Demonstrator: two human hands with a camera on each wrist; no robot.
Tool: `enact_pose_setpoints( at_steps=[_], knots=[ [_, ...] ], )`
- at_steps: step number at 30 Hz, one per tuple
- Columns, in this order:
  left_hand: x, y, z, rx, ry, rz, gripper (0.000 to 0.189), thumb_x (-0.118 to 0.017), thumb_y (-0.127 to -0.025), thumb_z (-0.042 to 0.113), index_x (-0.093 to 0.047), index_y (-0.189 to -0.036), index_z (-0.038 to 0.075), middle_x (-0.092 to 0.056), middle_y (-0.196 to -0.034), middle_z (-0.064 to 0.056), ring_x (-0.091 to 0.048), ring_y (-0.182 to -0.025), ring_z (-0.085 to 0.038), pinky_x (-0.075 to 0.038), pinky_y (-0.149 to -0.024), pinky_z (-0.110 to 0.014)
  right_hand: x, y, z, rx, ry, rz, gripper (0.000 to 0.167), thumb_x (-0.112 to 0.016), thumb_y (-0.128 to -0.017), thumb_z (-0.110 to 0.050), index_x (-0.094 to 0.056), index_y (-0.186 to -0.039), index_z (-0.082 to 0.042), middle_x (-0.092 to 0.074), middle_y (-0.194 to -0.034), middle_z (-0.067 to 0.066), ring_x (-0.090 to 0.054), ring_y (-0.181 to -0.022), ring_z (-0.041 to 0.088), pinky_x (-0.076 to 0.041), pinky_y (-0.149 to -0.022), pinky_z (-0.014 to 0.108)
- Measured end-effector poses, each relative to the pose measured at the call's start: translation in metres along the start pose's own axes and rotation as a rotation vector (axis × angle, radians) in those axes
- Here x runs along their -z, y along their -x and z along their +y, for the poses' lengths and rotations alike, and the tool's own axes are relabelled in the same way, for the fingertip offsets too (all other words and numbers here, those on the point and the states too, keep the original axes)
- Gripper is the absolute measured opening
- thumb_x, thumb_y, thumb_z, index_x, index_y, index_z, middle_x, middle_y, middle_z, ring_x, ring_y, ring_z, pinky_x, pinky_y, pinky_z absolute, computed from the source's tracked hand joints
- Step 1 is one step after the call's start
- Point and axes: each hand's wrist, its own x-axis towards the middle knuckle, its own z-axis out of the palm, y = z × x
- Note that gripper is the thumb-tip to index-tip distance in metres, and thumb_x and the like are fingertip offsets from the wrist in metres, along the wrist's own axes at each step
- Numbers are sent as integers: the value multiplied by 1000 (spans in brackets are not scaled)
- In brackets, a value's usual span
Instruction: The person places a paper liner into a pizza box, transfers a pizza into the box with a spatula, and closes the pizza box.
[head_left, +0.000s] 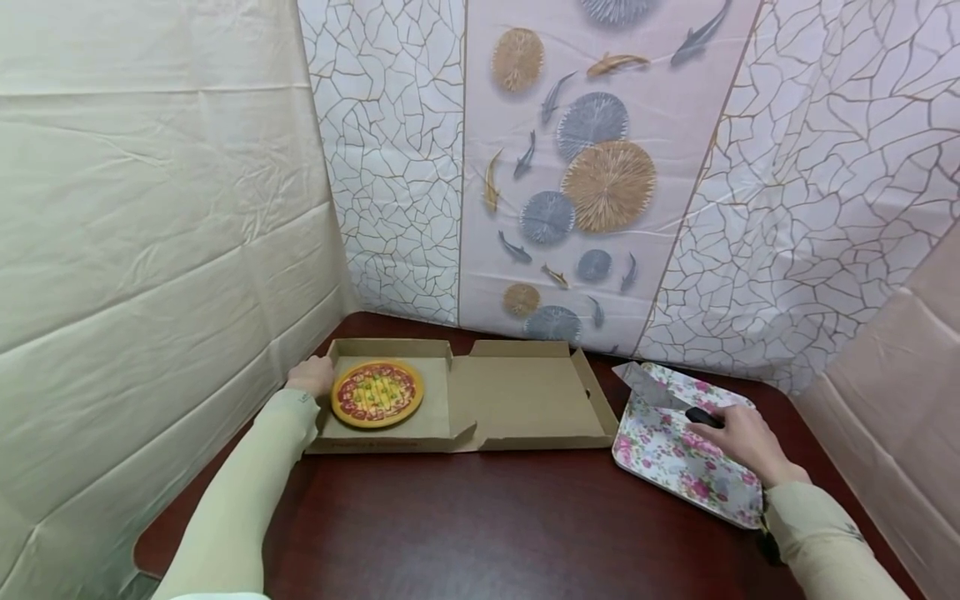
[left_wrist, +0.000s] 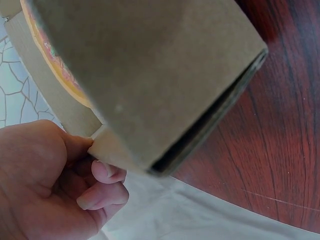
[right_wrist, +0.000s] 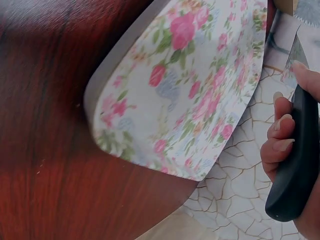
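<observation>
At head view's left, I see the pizza [head_left: 377,394] just beside the left hand [head_left: 311,375], far from the right hand [head_left: 744,442]. Left wrist view: it pinches the box [left_wrist: 150,75]. Right wrist view: fingers [right_wrist: 281,127] grip the server [right_wrist: 302,150], blade [right_wrist: 292,59] upward.

Arms [head_left: 238,487] apart, the left grip [head_left: 311,377] pinches, the right grip [head_left: 746,442] clasps.

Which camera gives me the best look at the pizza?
The head view: it shows the round pizza from above, toppings included, lying in the open box. The left wrist view catches only a strip of its edge, the rest hidden behind the box; the right wrist view doesn't show it.
</observation>
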Motion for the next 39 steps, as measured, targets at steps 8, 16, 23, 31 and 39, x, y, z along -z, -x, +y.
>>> enact_pose_setpoints(
  at_steps=[8,16,23,31,39],
  knots=[
    [-1,-1,0,-8,4,7,33,-37,-100,11,-58,-118,-8,-61,-114,-30,-62,-103,-46,-51,-81,-56,-1,7,10,-53,14,-1,46,-65,-88,-46,-65,-74,-3,-51,-60,2,-43,-52,15,-35,-47,29],
    [-2,3,-2,-9,11,1,33,-37,-100,11,-59,-115,-8,-61,-113,-30,-61,-103,-46,-51,-81,-56,-3,12,18,-44,20,8,42,-67,-87,-43,-61,-70,-5,-40,-52,-2,-41,-45,13,-33,-45,27],
    [-1,4,1,-12,10,8,31,-38,-99,10,-61,-113,-7,-62,-111,-29,-62,-101,-46,-51,-80,-56,-5,17,26,-86,10,-16,46,-65,-88,-48,-62,-72,-4,-42,-51,-3,-44,-45,13,-34,-45,27],
    [-2,2,0,-19,7,7,32,-37,-100,10,-59,-114,-8,-61,-113,-30,-62,-102,-46,-51,-80,-56,-8,19,33,-116,-7,-49,40,-66,-88,-42,-63,-75,-4,-50,-53,0,-50,-45,14,-35,-45,28],
    [0,0,-1,-13,13,-8,32,-39,-100,10,-59,-116,-8,-61,-114,-30,-62,-102,-45,-52,-80,-55,-10,19,38,-139,-23,-75,41,-65,-88,-43,-63,-81,-3,-53,-56,2,-50,-46,14,-37,-44,28]
  ],
)
